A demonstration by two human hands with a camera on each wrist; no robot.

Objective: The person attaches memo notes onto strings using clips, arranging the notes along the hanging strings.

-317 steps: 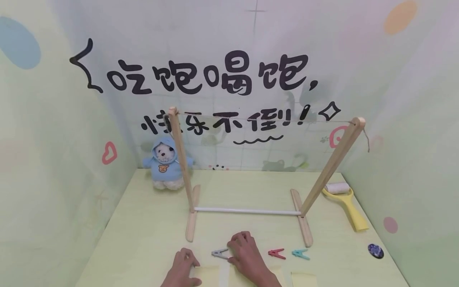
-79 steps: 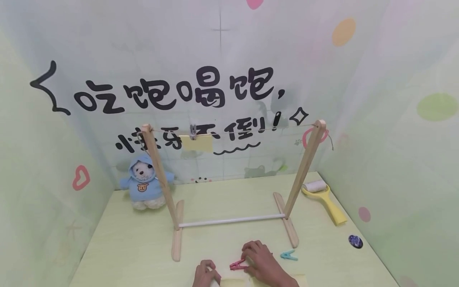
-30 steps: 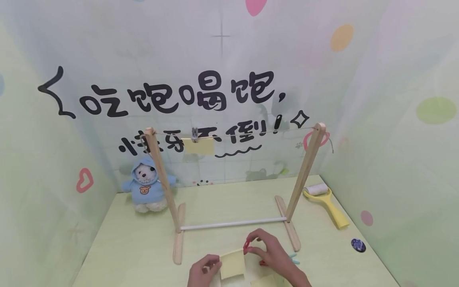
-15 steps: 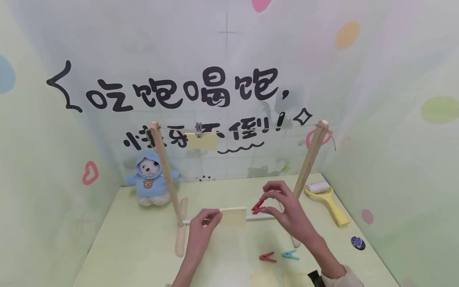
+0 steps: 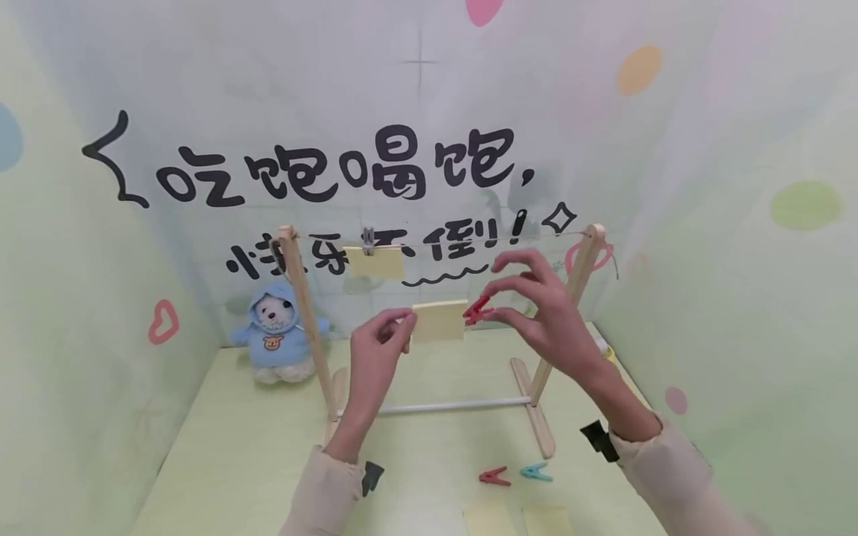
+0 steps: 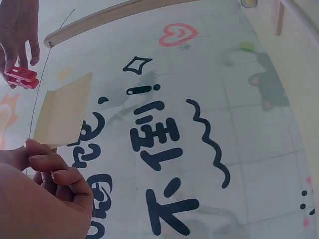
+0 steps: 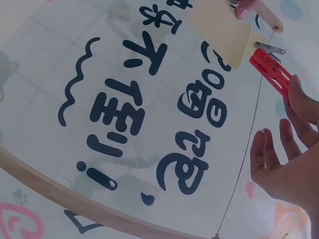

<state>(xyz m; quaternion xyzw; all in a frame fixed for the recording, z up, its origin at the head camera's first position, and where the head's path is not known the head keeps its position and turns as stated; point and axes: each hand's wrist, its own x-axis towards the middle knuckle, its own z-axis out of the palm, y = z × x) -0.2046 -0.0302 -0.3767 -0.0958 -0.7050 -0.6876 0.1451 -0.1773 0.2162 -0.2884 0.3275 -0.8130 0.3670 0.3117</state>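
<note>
My left hand pinches the left edge of a yellow paper note, raised between the posts below the string. The note stands out past my fingertips in the left wrist view. My right hand pinches a red clothespin between thumb and forefinger, its other fingers spread. That clothespin is right beside the note's right edge in the head view. Further left, a grey clothespin holds another yellow note on the string.
Wooden posts on feet, joined by a white rod, carry the string. A second red clothespin, a teal clothespin and two yellow notes lie in front. A plush bear sits back left. My right arm mostly hides the lint roller.
A grey clothespin and note went up on the string earlier. Since then both hands took a red clothespin and a note off the table and lifted them toward the string.
</note>
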